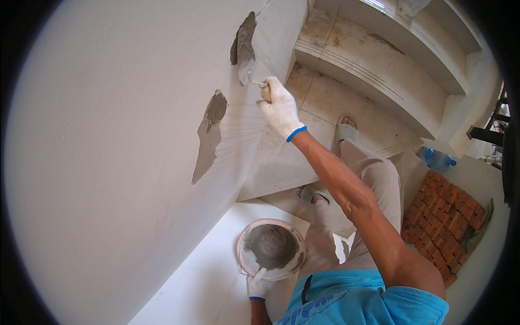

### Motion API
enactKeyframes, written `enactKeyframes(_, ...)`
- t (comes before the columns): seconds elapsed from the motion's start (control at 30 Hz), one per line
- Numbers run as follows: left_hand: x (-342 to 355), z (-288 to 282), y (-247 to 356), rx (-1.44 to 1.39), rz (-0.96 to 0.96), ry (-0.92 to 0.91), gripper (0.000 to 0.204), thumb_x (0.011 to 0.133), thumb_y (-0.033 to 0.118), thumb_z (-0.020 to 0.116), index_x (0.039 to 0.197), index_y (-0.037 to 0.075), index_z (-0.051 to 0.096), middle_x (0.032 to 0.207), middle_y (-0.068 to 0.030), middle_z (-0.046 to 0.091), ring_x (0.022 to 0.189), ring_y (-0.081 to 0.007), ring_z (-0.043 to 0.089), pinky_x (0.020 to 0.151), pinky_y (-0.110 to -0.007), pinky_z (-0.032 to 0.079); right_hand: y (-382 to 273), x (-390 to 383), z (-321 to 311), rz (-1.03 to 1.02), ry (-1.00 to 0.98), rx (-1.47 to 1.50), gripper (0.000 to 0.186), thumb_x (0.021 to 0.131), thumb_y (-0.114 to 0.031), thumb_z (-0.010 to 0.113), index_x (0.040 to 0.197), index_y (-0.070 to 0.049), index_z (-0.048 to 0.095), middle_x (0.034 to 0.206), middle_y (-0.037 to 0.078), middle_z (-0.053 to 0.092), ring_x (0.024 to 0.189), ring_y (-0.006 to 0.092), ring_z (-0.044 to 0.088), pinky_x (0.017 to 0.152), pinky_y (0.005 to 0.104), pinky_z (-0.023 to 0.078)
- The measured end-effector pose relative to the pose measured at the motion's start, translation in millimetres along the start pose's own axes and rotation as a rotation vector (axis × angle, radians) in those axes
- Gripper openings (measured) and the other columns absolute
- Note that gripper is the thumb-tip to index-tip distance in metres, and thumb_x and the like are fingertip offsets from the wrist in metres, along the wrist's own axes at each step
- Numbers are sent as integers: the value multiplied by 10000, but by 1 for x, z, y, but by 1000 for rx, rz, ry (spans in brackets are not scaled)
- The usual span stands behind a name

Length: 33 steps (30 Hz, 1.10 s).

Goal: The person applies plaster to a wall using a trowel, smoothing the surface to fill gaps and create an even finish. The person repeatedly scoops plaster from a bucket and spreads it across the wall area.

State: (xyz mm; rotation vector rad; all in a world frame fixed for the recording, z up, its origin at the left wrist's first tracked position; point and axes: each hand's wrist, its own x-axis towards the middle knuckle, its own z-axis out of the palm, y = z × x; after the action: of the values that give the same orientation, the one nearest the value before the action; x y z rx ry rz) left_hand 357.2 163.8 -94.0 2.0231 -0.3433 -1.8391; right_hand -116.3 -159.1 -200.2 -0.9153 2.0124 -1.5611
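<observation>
Beside a pale wall point(108, 135), at the foot of curved stone steps point(374, 59), a person in a blue shirt point(352, 309) and light trousers point(382, 176) reaches up and forward with the right hand point(280, 108). That hand wears a white knitted glove with a blue cuff, and its fingers are curled firmly round the handle of a small trowel point(245, 75). The trowel's blade lies at the lower end of the upper grey patch point(234, 51), a ragged, long area on the wall; whether the blade presses on the surface cannot be told for certain. Lower on the wall and nearer the person is the lower grey patch point(207, 143), also ragged, darker at its top and tapering downward.

Below, the left hand point(256, 285), gloved likewise, grips the near rim of a round bucket point(243, 230), its thumb hooked over the edge; the other fingers are largely hidden. Grey mortar point(271, 244) sits inside the bucket and smears its inner wall. A white surface point(200, 271) spreads beneath and beside it.

The person's feet are in light sandals point(347, 131). Off to the right, a blue plastic bottle point(437, 160) lies near rows of reddish-brown blocks point(441, 222).
</observation>
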Motion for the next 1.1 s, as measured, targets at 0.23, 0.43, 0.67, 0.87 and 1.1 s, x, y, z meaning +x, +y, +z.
enactKeyframes(0.23, 4, -13, -7, 39, 13, 35, 553, 901, 40, 708, 1427, -55, 568, 1320, -141, 662, 1160, -292, 680, 1040, -433, 546, -2, -54, -15, -56, -325, 33, 476, 792, -36, 774, 1224, -89, 580, 1005, 193, 657, 980, 447, 669, 836, 477, 550)
enactKeyframes(0.43, -3, 4, 4, 47, -22, 65, 553, 900, 30, 704, 1427, -58, 562, 1310, -142, 660, 1159, -304, 682, 1014, -451, 565, 9, -27, -24, 83, -58, 88, 437, 795, -54, 720, 1209, -75, 579, 992, 229, 663, 983, 474, 659, 827, 503, 537)
enactKeyframes(0.67, -2, -2, 2, 41, -29, 65, 509, 909, 22, 699, 1398, -59, 588, 1277, -144, 670, 1106, -307, 703, 972, -451, 590, 12, 16, -30, 87, 38, 94, 424, 789, -60, 686, 1197, -65, 570, 958, 256, 659, 963, 499, 650, 813, 518, 522)
enactKeyframes(0.87, -3, 1, 1, 46, 10, 68, 495, 915, 8, 693, 1394, -61, 590, 1269, -142, 673, 1106, -300, 701, 973, -449, 589, 12, 32, -26, 95, 31, 42, 469, 782, -68, 732, 1220, -54, 565, 942, 199, 671, 901, 402, 679, 843, 426, 546)
enactKeyframes(1.1, -1, -3, -3, 3, -3, 41, 515, 930, 15, 662, 1417, -90, 531, 1304, -192, 658, 1136, -353, 700, 995, -503, 594, 12, 36, -15, 92, 46, 61, 482, 784, -71, 746, 1230, -58, 563, 953, 214, 668, 922, 424, 682, 844, 448, 544)
